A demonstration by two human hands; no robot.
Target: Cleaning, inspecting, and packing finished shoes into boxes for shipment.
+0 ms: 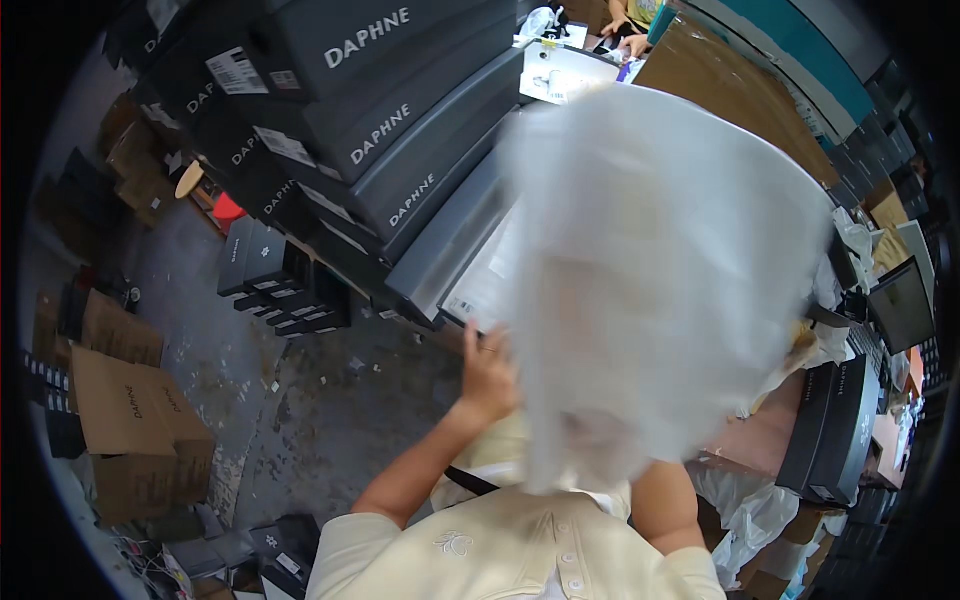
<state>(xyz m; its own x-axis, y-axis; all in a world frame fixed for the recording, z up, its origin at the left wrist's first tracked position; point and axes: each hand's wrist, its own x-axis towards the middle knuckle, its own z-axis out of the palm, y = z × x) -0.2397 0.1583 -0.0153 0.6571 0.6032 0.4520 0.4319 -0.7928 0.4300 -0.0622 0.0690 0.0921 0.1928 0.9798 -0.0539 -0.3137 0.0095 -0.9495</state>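
Observation:
A whitish translucent sheet or bag (670, 270), blurred by motion, hangs large in front of me and covers the middle of the view. Behind its lower end my right hand (598, 436) shows only as a faint shape, so its fingers cannot be made out. My left hand (488, 375) is at the near edge of an open dark grey shoebox (425, 275), fingers apart and partly behind the sheet. White paper (482, 285) with a small label lies inside this box.
Stacked dark shoeboxes (400, 120) rise at the front left; more shoeboxes (275, 270) stand on the floor. Brown cartons (140, 420) are at far left. On the right are two upright shoeboxes (828, 430), crumpled plastic (745, 515) and a monitor (900, 305). Another person's hands (632, 42) work at the back.

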